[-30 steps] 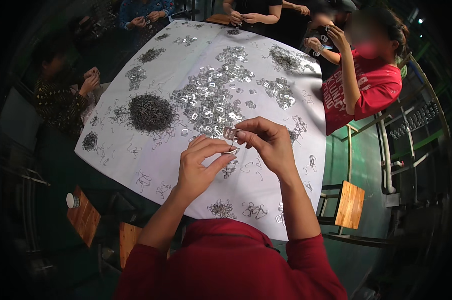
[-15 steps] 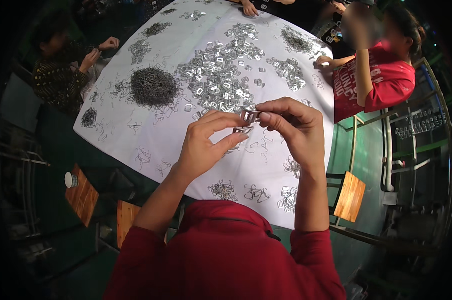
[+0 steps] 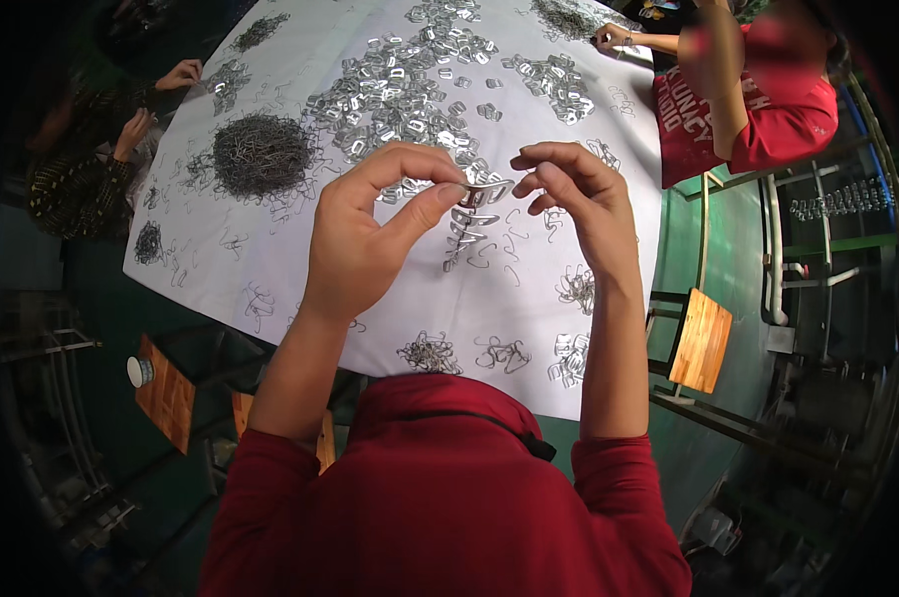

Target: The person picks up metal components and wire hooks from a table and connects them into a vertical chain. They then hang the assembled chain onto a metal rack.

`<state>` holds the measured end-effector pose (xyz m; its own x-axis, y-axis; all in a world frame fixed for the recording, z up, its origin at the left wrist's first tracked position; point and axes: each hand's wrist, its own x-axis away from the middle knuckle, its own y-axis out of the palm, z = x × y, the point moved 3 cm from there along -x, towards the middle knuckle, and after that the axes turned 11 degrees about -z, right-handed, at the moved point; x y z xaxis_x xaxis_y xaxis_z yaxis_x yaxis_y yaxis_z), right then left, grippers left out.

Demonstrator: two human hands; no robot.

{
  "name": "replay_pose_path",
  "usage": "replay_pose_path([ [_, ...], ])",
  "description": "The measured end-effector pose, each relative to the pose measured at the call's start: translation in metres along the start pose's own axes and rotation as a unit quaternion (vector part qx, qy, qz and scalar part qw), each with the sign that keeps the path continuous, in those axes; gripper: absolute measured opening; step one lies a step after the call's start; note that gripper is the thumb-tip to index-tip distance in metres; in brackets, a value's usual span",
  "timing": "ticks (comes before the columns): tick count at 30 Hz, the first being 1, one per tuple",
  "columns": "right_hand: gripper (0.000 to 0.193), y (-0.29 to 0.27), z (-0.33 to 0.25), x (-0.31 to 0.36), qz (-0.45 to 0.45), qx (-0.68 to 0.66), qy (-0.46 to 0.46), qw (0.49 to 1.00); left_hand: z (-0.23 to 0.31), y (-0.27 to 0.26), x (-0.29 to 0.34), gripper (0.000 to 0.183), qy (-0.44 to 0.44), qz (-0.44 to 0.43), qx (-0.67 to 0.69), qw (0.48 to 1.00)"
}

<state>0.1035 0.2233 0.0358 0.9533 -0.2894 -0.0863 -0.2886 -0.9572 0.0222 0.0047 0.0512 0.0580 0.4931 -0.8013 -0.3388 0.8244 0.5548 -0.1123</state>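
Pinched between thumb and forefinger of my left hand (image 3: 362, 234) is a flat silver metal buckle (image 3: 489, 191) with slots. Below it dangles a short string of similar metal pieces (image 3: 468, 234), one under another; how they are joined is too small to tell. Just right of the buckle, my right hand (image 3: 587, 204) has its fingers curved and apart, with nothing visible between them. Beyond both hands spreads a large heap of loose silver buckles (image 3: 395, 95) on the white-covered table (image 3: 370, 343).
A dark mound of thin wire hooks (image 3: 261, 156) lies left of the buckles. Small hook piles (image 3: 428, 352) and buckles (image 3: 569, 358) lie near the front edge. A co-worker in red (image 3: 783, 109) sits at right; another co-worker's hand (image 3: 179, 75) is at left. Wooden stools (image 3: 701, 340) stand around.
My right hand has let go of the buckle and its fingers have spread. The left hand now holds the buckle up, with the pieces hanging below. The view has shifted somewhat.
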Motion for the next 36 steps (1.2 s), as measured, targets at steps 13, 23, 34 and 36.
replay_pose_path([
  [13,0.012,-0.046,0.214,0.034,-0.019,0.489,0.244,0.838,-0.001,-0.008,0.002,0.006,0.023,0.026,-0.023,0.999],
  [23,0.013,-0.02,0.059,-0.027,-0.064,0.305,0.08,0.947,0.009,-0.016,0.008,0.005,0.012,0.01,-0.01,1.0],
  [34,0.015,-0.044,0.213,0.031,-0.1,0.5,0.281,0.813,0.017,-0.02,0.027,0.004,0.027,0.014,0.006,1.0],
  [36,0.016,-0.042,0.213,0.032,-0.078,0.506,0.273,0.814,0.017,-0.02,0.031,0.005,0.026,0.014,0.019,0.999],
])
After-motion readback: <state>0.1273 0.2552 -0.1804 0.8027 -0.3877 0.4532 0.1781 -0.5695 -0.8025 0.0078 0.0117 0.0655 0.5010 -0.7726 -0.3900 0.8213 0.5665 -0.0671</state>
